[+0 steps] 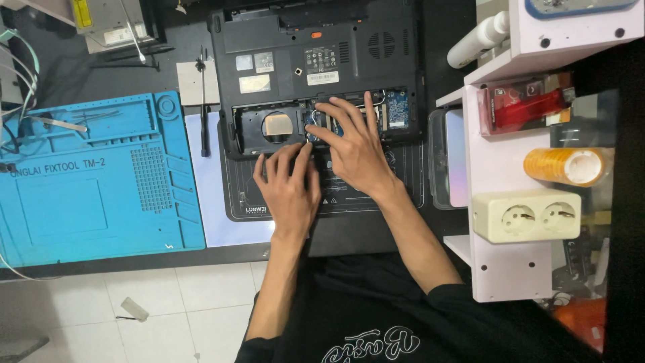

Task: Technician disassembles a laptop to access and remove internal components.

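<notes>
A black laptop [316,40] lies upside down on a dark work mat [410,181], its bottom cover off and the inner bay open. My right hand [353,144] rests over the open bay, fingers spread on the parts inside next to a blue circuit board [398,107]. My left hand [289,181] sits at the laptop's near edge, fingertips pressing on the rim beside a round copper-coloured opening [277,125]. Neither hand visibly holds a tool. What lies under the fingers is hidden.
A blue silicone repair mat [94,181] lies to the left, with tweezers on it. A black screwdriver [203,107] lies between mat and laptop. At right a white shelf [494,269] carries a double socket [527,215], an orange tape roll [571,166] and a red box [524,107].
</notes>
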